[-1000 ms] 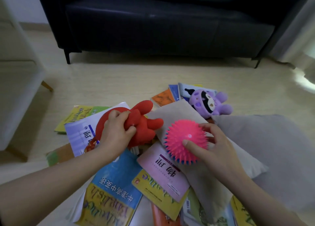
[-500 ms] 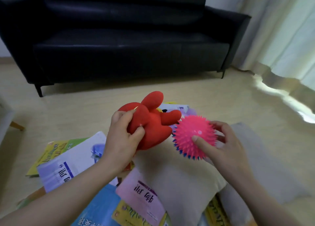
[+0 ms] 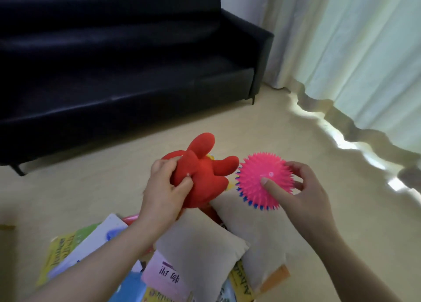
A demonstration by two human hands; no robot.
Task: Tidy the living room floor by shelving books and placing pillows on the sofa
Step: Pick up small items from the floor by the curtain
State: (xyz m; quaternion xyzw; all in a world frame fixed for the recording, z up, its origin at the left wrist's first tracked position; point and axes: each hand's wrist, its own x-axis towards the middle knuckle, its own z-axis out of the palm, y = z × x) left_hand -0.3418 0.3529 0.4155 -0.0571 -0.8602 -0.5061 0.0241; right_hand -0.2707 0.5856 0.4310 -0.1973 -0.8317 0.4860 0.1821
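Observation:
My left hand [image 3: 163,193] grips a red plush toy [image 3: 204,176] and holds it above the floor. My right hand [image 3: 303,192] holds a pink spiky ball [image 3: 264,181] beside it, thumb pressed on its front. Below them lie two beige pillows [image 3: 200,254] [image 3: 264,233] on top of several scattered books [image 3: 164,276]. A black sofa [image 3: 114,74] stands at the back left, its seat bare.
Pale curtains [image 3: 364,62] hang at the right and pool on the light floor [image 3: 68,188]. More books [image 3: 61,254] spread at the lower left. Bare floor lies between the book pile and the sofa.
Both hands have lifted the red toy and the pink ball up off the pile. The view has swung up and to the right, bringing the curtains in.

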